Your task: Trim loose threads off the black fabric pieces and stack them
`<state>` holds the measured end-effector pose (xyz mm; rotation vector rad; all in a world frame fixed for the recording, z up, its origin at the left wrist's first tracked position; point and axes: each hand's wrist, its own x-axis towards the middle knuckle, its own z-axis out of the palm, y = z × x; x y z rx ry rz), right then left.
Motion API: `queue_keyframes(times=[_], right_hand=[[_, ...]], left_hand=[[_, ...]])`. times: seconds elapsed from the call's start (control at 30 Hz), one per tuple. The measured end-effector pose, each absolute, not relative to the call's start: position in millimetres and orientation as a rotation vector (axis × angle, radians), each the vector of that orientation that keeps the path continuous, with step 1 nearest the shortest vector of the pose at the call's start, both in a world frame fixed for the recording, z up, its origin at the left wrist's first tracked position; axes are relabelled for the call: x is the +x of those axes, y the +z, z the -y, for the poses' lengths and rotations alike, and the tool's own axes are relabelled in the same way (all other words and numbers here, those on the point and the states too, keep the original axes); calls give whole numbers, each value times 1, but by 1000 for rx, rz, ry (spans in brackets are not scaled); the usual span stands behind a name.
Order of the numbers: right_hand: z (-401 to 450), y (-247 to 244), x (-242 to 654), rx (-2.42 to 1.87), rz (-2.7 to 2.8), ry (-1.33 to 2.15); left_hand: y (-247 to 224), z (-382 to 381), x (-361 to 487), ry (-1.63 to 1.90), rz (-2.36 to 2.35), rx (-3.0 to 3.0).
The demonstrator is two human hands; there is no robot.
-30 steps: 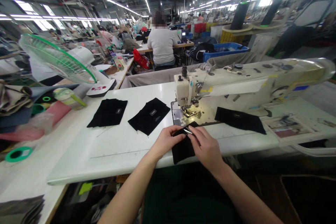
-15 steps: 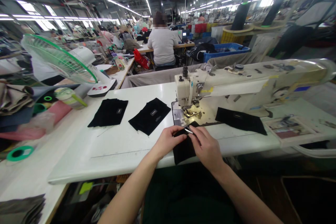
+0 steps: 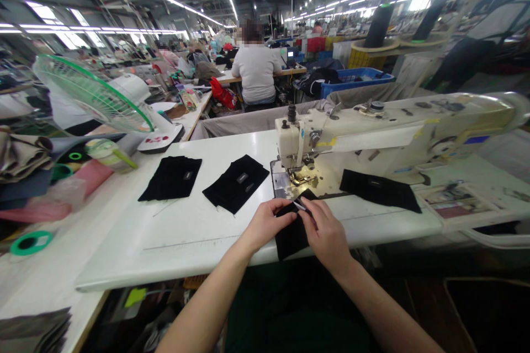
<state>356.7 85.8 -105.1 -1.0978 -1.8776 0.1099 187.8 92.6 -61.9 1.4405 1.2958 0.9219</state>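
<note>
A black fabric piece [image 3: 291, 240] lies at the table's front edge, below the needle area of the sewing machine [image 3: 304, 149]. My left hand [image 3: 265, 224] pinches its left side between thumb and fingers. On the other side, my right hand [image 3: 327, 231] has its fingers closed at the fabric. A small, thin white sliver [image 3: 300, 206] shows between the fingertips of both hands; its kind is too small to make out. Part of the fabric is hidden under my fingers.
Stacked black pieces with small labels lie left, one pile [image 3: 171, 177] beside another [image 3: 238, 182]. A single black piece [image 3: 379, 190] rests right, near a parts tray [image 3: 459, 204]. A fan [image 3: 99, 94] stands behind left. A person in white [image 3: 254, 71] sits ahead.
The fabric under my hands has shifted slightly to the right, and the white sliver has tilted a little. Both hands stay in nearly the same place.
</note>
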Motion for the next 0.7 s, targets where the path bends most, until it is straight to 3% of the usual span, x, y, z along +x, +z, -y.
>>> queue_keyframes(times=[0.7], right_hand=[[-85,-104,359,-1063,1923,88]], left_hand=[[-61,-91,185,915,-1374,1405]])
